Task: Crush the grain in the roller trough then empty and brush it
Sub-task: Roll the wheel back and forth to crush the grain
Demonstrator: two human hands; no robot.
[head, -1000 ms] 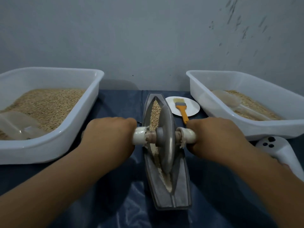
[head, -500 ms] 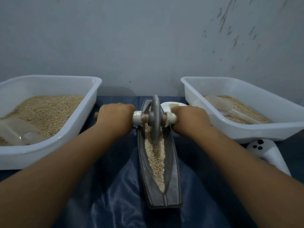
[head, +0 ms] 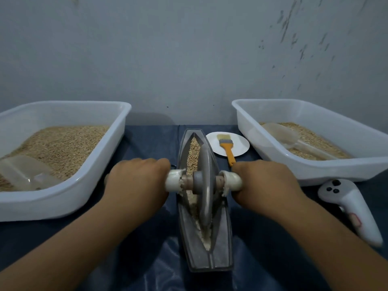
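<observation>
Roller trough [head: 204,238] lies mid-worktop, grain [head: 194,152] inside. It looks heavy, rigid metal; the wheel [head: 204,185] is best driven by its axle handles, where left hand [head: 136,183] and right hand [head: 266,185] each have their grip clamped.

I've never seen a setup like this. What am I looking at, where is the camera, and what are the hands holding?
The camera sits on the person's head, looking down at a table covered in dark blue cloth. In the middle lies a boat-shaped metal trough with grain in it. A metal disc wheel stands in the trough on an axle; the left hand and right hand grip its white handles. White tubs of grain, each with a clear scoop, flank it. An orange-handled brush rests on a small plate. A white controller lies at right.
</observation>
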